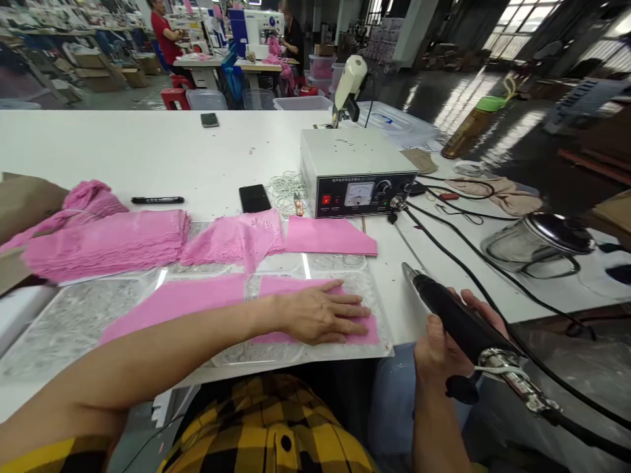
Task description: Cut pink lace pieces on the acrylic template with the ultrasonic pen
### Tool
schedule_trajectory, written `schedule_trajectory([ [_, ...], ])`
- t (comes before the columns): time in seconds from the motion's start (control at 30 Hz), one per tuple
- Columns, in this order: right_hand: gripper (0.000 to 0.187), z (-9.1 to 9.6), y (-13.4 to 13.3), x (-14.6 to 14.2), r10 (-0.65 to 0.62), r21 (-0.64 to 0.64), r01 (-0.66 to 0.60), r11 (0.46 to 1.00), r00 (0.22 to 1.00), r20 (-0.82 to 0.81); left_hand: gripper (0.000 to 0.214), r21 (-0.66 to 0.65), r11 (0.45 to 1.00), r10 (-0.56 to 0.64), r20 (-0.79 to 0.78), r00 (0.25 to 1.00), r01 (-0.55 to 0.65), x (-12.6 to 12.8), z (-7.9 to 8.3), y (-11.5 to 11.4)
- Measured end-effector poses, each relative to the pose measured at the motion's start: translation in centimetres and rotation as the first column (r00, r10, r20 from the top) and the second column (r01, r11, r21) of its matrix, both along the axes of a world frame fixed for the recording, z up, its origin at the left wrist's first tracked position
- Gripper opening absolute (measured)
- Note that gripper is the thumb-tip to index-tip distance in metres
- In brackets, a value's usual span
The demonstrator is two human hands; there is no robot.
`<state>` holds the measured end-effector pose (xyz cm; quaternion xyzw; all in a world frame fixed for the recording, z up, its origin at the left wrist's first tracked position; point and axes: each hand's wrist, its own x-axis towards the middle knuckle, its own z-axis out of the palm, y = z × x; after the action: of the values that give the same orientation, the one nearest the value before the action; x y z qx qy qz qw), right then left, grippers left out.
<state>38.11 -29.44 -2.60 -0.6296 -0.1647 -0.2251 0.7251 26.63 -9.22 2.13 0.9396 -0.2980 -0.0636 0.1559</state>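
Note:
My left hand (320, 314) lies flat, fingers spread, on a pink sheet piece (367, 330) at the right end of a patterned clear mat (83, 315). A second pink piece (182, 302) lies to its left, partly under my forearm. My right hand (441, 345) is wrapped around a black corded handheld cutter (456, 312). Its metal tip points up and left, just right of the mat. Behind the mat's pieces are a stack of pink fabric (108, 243), crumpled pink lace (236, 236) and a pile of flat pink pieces (330, 236).
A control box (359, 174) with a meter stands at the back, its cables (458, 243) running right. Around it are a phone (254, 198), a marker (158, 200), snips (298, 203), tangled cord (286, 190) and a lidded glass mug (535, 243). Two people work at sewing machines beyond.

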Motion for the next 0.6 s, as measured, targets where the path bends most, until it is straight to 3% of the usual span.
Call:
schedule_trajectory([
  [0.17, 0.059, 0.5, 0.2, 0.2, -0.016, 0.125, 0.006, 0.992, 0.997, 0.081, 0.044, -0.025, 1.0, -0.001, 0.032, 0.999, 0.002, 0.5, -1.0, 0.3],
  [0.6, 0.059, -0.5, 0.3, 1.0, 0.008, 0.208, -0.022, 0.978, 0.997, 0.072, 0.045, -0.018, 0.999, -0.03, 0.039, 0.999, 0.03, 1.2, -0.8, 0.1],
])
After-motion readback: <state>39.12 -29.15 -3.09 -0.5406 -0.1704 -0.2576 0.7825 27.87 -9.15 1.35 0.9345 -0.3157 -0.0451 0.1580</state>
